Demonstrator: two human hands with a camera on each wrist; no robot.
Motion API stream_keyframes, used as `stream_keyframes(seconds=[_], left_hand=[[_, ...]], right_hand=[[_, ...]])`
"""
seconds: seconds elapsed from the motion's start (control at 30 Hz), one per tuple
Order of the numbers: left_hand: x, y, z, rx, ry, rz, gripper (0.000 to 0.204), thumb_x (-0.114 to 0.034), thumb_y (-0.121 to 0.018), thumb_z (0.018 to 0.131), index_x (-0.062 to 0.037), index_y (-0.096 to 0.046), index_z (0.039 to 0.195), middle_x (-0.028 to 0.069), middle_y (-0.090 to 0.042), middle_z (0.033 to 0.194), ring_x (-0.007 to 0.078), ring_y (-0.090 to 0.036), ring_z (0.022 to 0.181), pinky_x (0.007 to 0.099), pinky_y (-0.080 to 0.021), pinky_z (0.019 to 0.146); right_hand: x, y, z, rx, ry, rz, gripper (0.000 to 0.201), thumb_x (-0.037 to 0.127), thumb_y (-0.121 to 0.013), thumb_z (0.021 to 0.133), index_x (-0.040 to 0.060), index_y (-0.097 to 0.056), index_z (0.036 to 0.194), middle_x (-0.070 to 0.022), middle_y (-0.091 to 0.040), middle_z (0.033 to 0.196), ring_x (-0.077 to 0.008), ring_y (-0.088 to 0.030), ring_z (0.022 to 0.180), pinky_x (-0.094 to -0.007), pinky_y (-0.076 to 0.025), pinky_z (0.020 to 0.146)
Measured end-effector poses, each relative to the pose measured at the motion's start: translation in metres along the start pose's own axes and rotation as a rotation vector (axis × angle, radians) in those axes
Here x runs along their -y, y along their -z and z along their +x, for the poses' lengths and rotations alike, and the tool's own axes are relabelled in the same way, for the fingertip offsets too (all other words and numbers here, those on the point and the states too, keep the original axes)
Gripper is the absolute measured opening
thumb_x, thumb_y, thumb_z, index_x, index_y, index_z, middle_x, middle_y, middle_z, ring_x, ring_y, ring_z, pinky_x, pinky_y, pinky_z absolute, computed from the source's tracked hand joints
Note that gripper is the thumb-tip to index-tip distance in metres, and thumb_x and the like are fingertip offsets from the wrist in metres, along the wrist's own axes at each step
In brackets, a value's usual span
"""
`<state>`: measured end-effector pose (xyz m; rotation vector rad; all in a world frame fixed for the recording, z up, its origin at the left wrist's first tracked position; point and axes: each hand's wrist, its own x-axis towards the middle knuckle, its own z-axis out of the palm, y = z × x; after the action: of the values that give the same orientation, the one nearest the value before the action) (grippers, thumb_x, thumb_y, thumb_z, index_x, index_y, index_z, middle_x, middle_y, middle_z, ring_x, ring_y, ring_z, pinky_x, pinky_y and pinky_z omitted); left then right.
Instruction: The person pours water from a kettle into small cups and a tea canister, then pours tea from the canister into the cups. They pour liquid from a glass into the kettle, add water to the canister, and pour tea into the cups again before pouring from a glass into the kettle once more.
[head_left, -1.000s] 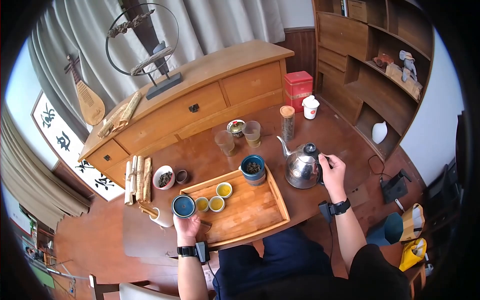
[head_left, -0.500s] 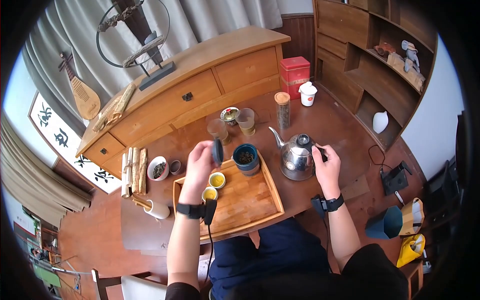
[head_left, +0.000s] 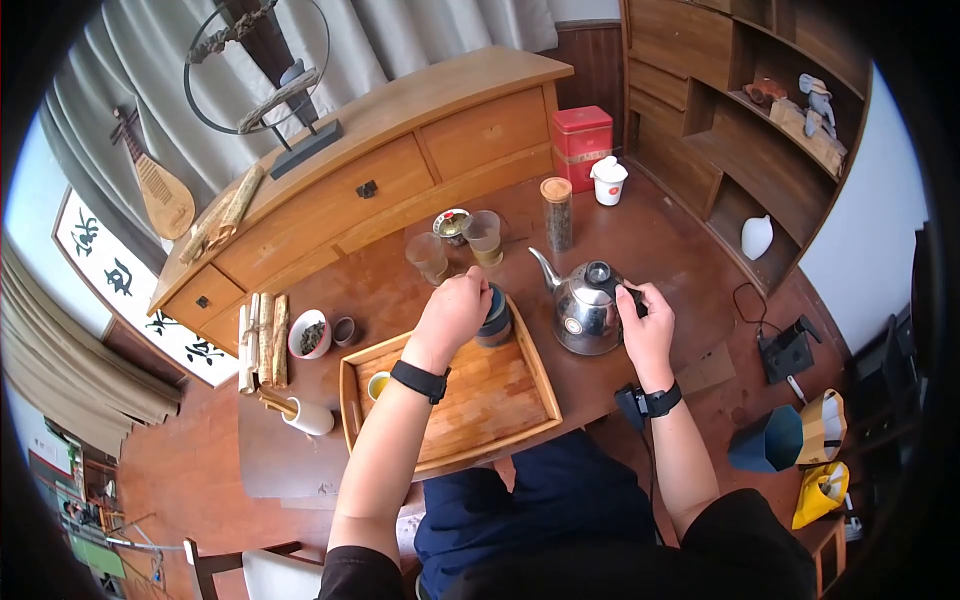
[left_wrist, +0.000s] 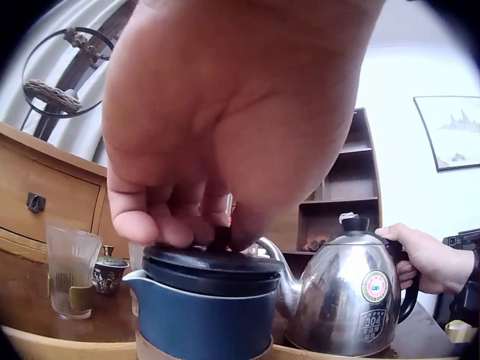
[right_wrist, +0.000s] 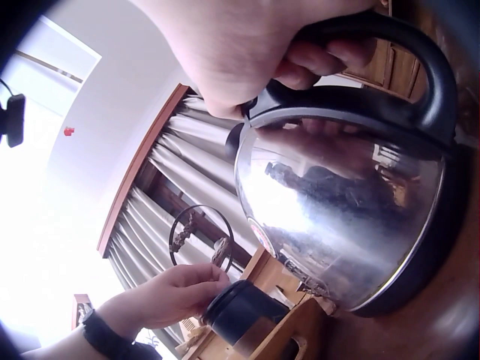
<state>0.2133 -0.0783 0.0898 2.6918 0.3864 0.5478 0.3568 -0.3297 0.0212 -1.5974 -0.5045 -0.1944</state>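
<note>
Pinching dark lid (left_wrist: 214, 261) atop blue spouted pot (left_wrist: 210, 319), left hand (head_left: 452, 312); right hand (head_left: 650, 335) gripping shiny steel kettle (head_left: 588, 318).

Passage down to the blue pot (head_left: 495, 331) is barred by the left hand (head_left: 455, 314), and the left side of the wooden tray (head_left: 492, 408) is crossed by the left forearm (head_left: 386, 455). Far access is narrowed by two glasses (head_left: 484, 238). At right, the pot is hemmed in by the tray's raised wall (head_left: 540, 368), then by the metal kettle (head_left: 588, 318), its handle (left_wrist: 409, 301) taken by the right hand (head_left: 650, 330). Free room is found at near right, over the tray's bare floor.
</note>
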Motion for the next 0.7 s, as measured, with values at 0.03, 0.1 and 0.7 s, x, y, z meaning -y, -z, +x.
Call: stream_keyframes(seconds=[0.03,0.1,0.7], left_hand=[[0.000,0.002,-0.001,0.031,0.008,0.014,0.016,-0.015,-0.064,0.091,-0.0005,-0.058,0.094,0.0225,-0.067,0.084,0.0402,-0.066,0.086,0.0460,-0.052,0.075],[0.001,0.004,0.000,0.061,0.023,0.026,0.016,-0.015,-0.063,0.092,-0.0003,-0.058,0.094,0.0224,-0.067,0.086,0.0401,-0.066,0.087,0.0461,-0.052,0.076],[0.019,0.006,-0.016,-0.006,-0.072,-0.192,0.028,-0.015,-0.069,0.089,0.0004,-0.059,0.110,0.0190,-0.064,0.098,0.0354,-0.063,0.094,0.0412,-0.051,0.084]], right_hand=[[0.000,0.000,0.000,0.004,-0.002,-0.001,0.025,0.021,-0.072,0.092,-0.0038,-0.069,0.097,-0.0095,-0.071,0.077,-0.0068,-0.062,0.073,-0.0262,-0.050,0.067],[0.000,0.001,0.001,-0.006,0.042,-0.049,0.026,0.021,-0.072,0.092,-0.0041,-0.069,0.097,-0.0095,-0.071,0.078,-0.0076,-0.063,0.074,-0.0265,-0.050,0.068],[-0.004,0.001,0.001,0.037,0.027,-0.015,0.024,0.018,-0.069,0.095,-0.0054,-0.068,0.099,-0.0090,-0.073,0.090,-0.0091,-0.064,0.083,-0.0257,-0.050,0.077]])
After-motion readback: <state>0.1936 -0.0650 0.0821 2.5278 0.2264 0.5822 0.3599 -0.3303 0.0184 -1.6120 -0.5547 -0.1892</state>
